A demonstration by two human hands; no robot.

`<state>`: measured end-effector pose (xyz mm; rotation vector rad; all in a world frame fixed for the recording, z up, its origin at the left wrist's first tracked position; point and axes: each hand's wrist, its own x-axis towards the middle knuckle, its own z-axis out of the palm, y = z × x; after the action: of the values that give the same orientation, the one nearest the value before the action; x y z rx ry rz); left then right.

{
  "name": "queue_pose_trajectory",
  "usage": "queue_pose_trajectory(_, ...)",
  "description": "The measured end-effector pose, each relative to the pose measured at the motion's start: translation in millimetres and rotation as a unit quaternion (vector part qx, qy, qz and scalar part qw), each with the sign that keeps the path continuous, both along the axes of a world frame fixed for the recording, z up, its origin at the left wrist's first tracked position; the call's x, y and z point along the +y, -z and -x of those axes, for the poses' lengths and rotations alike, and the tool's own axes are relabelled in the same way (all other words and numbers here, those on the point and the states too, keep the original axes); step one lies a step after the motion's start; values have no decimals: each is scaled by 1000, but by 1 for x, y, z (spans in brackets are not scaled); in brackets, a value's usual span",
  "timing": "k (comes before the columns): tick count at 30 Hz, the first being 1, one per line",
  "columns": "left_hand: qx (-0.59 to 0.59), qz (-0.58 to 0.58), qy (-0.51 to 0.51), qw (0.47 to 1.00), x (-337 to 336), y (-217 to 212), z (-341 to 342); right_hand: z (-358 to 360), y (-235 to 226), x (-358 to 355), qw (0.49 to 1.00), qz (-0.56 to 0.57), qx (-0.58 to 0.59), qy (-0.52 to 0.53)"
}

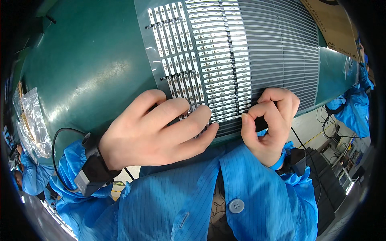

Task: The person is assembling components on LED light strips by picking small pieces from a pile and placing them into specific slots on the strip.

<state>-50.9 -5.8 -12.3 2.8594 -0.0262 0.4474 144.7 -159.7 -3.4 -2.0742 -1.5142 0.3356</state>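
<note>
We see a dark green table (92, 68) with a dull pale sheen across the left and centre of the frame. At upper centre lies a clear sheet of strips (225, 52): its left part carries white strips dotted with small dark marks in regular rows, its right part plain grey stripes running side by side. We note a tan cardboard box (333, 24) at upper right, and clear glossy bags (34, 120) at far left. Along the lower frame we see a bright blue smock (181, 201) with fine pinstripes and a pale blue button (236, 205). Black wrist straps (94, 166) band both cuffs.
</note>
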Motion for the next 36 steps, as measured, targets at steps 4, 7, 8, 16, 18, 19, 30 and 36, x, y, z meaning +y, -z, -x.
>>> queue_pose_trajectory(4, -7, 9, -2, 1000, 0, 2, 1, 1, 1, 2, 1000, -3, -23, -2)
queue_pose_trajectory(7, 22, 8, -3, 1000, 0, -3, 1, 2, 1, 1, 999, 3, -39, -1)
queue_pose_trajectory(8, 21, 8, -2, 1000, 1, -4, 1, 2, 1, 0, 999, 8, -47, -1)
queue_pose_trajectory(16, 40, 2, 5, 999, 1, -5, 6, -10, -4, 3, 992, 30, -110, -48)
queue_pose_trajectory(18, 42, 1, 6, 999, 1, -6, 5, -20, -4, 1, 992, 29, -109, -50)
queue_pose_trajectory(19, 47, 0, 4, 999, 2, -5, 4, -28, -3, -2, 996, 33, -66, -43)
queue_pose_trajectory(30, 73, -6, -36, 997, -6, -29, -2, -15, 0, 1, 999, 12, -30, -13)
queue_pose_trajectory(36, 37, 67, -101, 992, 27, -47, -31, -19, 1, -2, 1000, -17, 8, -22)
